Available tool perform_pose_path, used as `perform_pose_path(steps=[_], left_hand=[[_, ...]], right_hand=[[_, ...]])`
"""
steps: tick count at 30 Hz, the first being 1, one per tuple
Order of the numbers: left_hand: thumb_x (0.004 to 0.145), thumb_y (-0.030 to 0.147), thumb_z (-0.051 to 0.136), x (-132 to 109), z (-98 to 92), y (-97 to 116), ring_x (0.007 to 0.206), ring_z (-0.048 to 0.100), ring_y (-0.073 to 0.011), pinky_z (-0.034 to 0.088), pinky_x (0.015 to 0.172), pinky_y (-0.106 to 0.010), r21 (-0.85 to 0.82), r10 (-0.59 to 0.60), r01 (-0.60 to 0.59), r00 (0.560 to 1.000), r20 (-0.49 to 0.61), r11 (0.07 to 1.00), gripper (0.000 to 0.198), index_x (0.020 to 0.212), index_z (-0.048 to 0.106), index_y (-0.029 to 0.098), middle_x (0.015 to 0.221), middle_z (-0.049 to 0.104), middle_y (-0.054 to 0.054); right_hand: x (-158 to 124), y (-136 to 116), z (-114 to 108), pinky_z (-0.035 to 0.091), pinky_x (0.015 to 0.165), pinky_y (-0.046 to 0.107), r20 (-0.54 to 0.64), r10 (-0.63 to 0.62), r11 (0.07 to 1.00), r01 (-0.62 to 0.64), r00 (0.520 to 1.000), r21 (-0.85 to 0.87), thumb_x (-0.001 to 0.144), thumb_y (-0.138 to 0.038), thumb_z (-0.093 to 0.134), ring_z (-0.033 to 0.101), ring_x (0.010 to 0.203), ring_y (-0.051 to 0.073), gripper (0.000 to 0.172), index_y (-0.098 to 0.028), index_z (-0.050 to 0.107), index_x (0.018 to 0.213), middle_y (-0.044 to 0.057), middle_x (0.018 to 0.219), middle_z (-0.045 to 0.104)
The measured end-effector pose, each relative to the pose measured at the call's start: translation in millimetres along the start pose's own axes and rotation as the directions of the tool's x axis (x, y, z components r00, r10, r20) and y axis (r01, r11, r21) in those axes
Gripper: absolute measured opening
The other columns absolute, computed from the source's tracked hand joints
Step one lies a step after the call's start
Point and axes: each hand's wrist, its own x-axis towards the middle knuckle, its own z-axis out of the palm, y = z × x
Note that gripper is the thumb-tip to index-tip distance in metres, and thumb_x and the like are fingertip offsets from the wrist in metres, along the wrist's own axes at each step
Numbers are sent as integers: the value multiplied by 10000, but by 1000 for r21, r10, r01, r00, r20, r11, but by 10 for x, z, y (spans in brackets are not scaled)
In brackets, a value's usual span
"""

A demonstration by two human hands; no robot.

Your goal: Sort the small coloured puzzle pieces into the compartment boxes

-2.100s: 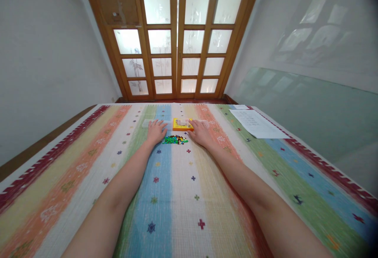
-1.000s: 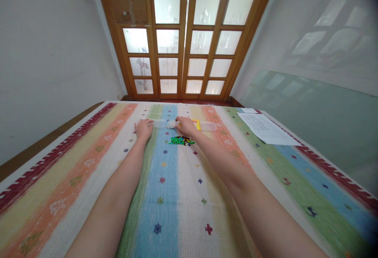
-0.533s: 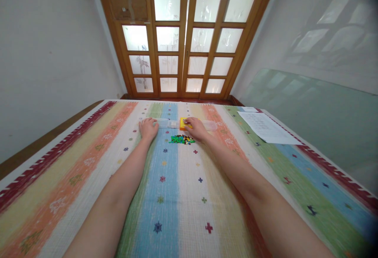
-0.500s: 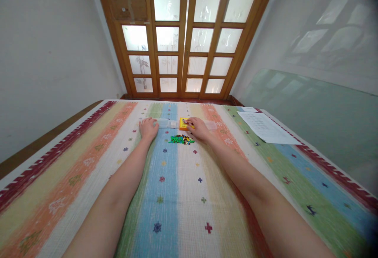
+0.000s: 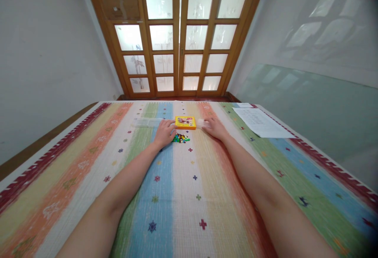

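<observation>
A flat yellow box [image 5: 185, 122] with a printed lid lies at the far middle of the table. My left hand [image 5: 165, 133] is at its left end, fingers apart and pointing right, the fingertips close to or touching the edge. Left of it lies a long clear plastic container [image 5: 144, 122], partly behind that hand. My right hand [image 5: 217, 128] has its fingers and thumb around a clear plastic container [image 5: 201, 123] at the box's right end. A small pile of green, yellow, blue and dark bricks [image 5: 181, 138] lies in front of the box, its left edge behind my left hand.
A striped, patterned cloth [image 5: 189, 195] covers the table. Printed paper sheets [image 5: 261, 122] lie at the far right. Behind the table stand wooden doors with glass panes [image 5: 177, 53], and a pale glass panel [image 5: 310, 100] leans along the right wall.
My left hand has moved right, from the left clear container to the yellow box's left end. My right hand has left the box and moved right onto the other clear container.
</observation>
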Motion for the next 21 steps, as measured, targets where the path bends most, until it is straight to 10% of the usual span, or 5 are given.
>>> perform_pose_path(steps=[14,21], left_hand=[[935,381,679,36,160,264,1399,523,-277,439,1175,-486,-550,-83,66,997,-7,833,692,1563,423,246,1538,526,-134],[880,394,745,47,194,341,1384,542,-299,461,1157,-535,-681,-139,114,990,18,723,734,1542,452,269,1533,529,-133]], right_hand=[[-123,-1105,-1,458,1130,519,-135,-467,866,483,874,130,960,-315,603,524,1330,298,432,-244,564,1384,130,1408,580],[-171,-1120,51,527,1024,448,-151,-428,884,447,891,133,1028,-334,495,635,1200,278,320,-222,623,1299,131,1296,680]])
